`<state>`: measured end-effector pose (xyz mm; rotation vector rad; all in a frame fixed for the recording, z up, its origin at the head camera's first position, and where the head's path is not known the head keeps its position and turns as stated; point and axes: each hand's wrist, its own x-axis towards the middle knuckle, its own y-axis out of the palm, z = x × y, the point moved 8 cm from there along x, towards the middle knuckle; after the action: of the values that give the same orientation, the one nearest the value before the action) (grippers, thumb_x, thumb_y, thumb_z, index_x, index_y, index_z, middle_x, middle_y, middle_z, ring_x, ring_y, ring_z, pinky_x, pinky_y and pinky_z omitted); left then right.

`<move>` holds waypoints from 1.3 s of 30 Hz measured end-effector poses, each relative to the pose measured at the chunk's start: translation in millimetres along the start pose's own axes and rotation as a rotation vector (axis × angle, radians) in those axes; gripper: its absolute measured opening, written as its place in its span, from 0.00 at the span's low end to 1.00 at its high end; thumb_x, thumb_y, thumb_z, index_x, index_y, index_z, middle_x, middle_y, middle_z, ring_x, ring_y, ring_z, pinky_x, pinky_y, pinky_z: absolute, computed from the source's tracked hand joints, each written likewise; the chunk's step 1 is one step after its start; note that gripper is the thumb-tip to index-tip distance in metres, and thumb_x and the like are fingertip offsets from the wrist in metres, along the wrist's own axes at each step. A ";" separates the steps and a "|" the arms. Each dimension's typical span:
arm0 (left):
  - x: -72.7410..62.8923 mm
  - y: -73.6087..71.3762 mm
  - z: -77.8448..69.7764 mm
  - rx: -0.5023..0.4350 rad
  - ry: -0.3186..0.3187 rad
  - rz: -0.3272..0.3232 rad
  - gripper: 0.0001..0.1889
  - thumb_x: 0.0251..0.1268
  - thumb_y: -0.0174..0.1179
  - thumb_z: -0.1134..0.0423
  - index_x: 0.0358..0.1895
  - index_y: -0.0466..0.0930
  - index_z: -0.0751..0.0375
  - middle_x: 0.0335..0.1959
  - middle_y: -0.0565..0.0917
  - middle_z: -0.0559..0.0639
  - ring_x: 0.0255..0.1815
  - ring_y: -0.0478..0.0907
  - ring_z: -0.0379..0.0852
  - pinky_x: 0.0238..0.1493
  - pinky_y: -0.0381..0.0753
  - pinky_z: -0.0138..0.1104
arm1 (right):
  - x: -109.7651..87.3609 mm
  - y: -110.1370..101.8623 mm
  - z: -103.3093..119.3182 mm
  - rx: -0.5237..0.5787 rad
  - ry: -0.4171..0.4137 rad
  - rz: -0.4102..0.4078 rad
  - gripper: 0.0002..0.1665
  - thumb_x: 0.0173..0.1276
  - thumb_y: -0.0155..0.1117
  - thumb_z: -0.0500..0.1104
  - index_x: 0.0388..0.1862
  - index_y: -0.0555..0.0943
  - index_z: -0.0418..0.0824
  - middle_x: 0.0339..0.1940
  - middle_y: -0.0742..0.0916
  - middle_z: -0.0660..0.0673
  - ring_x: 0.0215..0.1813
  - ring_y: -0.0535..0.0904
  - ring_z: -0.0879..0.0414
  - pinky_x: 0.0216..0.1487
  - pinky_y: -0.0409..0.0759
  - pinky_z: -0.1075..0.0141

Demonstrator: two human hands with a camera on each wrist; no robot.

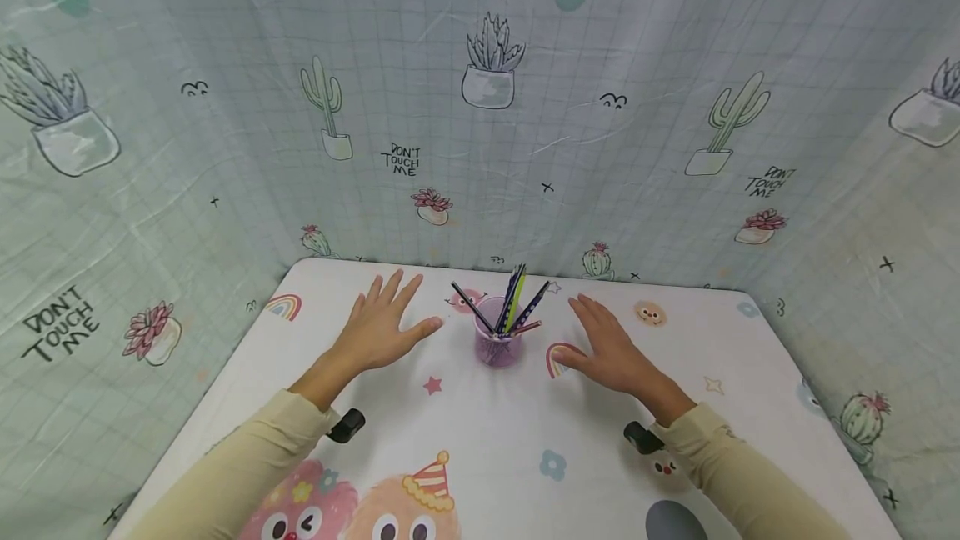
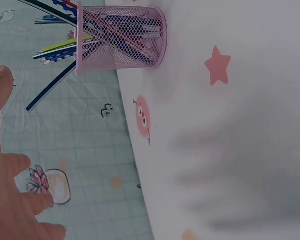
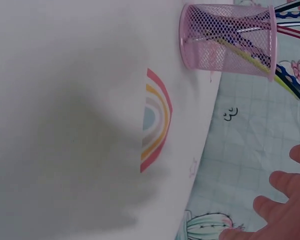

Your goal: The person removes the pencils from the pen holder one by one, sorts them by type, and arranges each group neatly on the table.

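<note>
A pink mesh pencil cup (image 1: 498,350) stands upright toward the back of the table, between the two hands. Several pencils (image 1: 516,298) lean out of it in different directions, dark blue, yellow-green and red ones among them. To the cup's left, the left hand (image 1: 382,323) hovers over the table with its fingers spread, touching nothing. On the other side the right hand (image 1: 611,350) is held above the tabletop, fingers straight and thumb apart, also holding nothing. Both wrist views show the mesh cup (image 2: 122,37) with fingers (image 3: 285,182) well apart from it.
The white table (image 1: 487,423) bears printed cartoon figures, stars and rainbows. Behind it and at both sides hangs a pale green cloth (image 1: 420,107) printed with cacti. Black wrist cameras (image 1: 347,426) sit below the sleeves.
</note>
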<state>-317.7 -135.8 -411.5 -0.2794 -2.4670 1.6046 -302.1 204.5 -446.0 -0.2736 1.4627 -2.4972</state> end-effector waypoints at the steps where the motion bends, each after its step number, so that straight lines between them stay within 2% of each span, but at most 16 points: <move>1: 0.8 1.1 0.1 -0.015 0.001 -0.001 0.48 0.71 0.52 0.28 0.86 0.50 0.48 0.88 0.46 0.60 0.88 0.37 0.69 0.84 0.37 0.70 | 1.0 1.5 0.0 0.018 0.001 0.001 0.59 0.70 0.65 0.68 0.86 0.53 0.39 0.87 0.56 0.33 0.86 0.49 0.32 0.82 0.53 0.28; 8: 6.6 10.1 -1.8 -0.116 0.010 -0.010 0.48 0.71 0.53 0.28 0.86 0.51 0.49 0.88 0.49 0.59 0.88 0.38 0.68 0.82 0.44 0.72 | 8.4 11.8 -2.1 0.194 0.034 0.009 0.58 0.70 0.70 0.62 0.86 0.52 0.39 0.87 0.56 0.33 0.87 0.49 0.31 0.83 0.52 0.29; 15: 9.9 16.0 -5.7 -0.216 0.005 0.001 0.48 0.72 0.54 0.30 0.85 0.51 0.52 0.88 0.48 0.58 0.89 0.39 0.65 0.83 0.48 0.69 | 17.2 23.7 -4.2 0.358 0.113 0.034 0.61 0.67 0.71 0.65 0.87 0.50 0.46 0.88 0.55 0.37 0.87 0.50 0.35 0.84 0.56 0.34; 22: 14.8 20.5 -4.7 -0.322 -0.022 -0.014 0.47 0.72 0.55 0.31 0.85 0.53 0.53 0.87 0.50 0.58 0.88 0.47 0.62 0.84 0.53 0.66 | 22.4 34.5 0.1 0.547 0.105 0.040 0.61 0.65 0.77 0.57 0.87 0.51 0.46 0.89 0.55 0.40 0.88 0.50 0.38 0.85 0.58 0.39; 27: 17.1 24.0 -6.2 -0.399 -0.033 -0.030 0.45 0.73 0.58 0.34 0.83 0.57 0.56 0.86 0.56 0.59 0.86 0.53 0.62 0.84 0.56 0.62 | 27.5 38.7 3.0 0.614 0.079 0.017 0.59 0.64 0.79 0.52 0.86 0.54 0.44 0.87 0.60 0.39 0.86 0.56 0.37 0.83 0.63 0.39; 34: 19.5 30.7 -9.3 -0.439 -0.042 -0.040 0.44 0.73 0.59 0.35 0.82 0.59 0.56 0.84 0.60 0.57 0.86 0.55 0.60 0.85 0.57 0.58 | 34.2 45.7 8.4 0.667 0.051 -0.025 0.55 0.65 0.78 0.42 0.84 0.57 0.42 0.83 0.67 0.36 0.83 0.62 0.36 0.81 0.67 0.40; 39: 21.0 35.9 -9.2 -0.481 -0.065 -0.057 0.43 0.72 0.59 0.36 0.82 0.60 0.54 0.83 0.63 0.59 0.83 0.61 0.64 0.82 0.63 0.60 | 37.7 51.8 11.0 0.705 0.063 -0.047 0.54 0.63 0.80 0.42 0.83 0.60 0.42 0.80 0.71 0.38 0.82 0.65 0.38 0.81 0.68 0.42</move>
<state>-333.6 -108.0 -439.6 -0.2202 -2.8545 0.9924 -329.5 159.8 -484.4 -0.0953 0.5168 -2.8793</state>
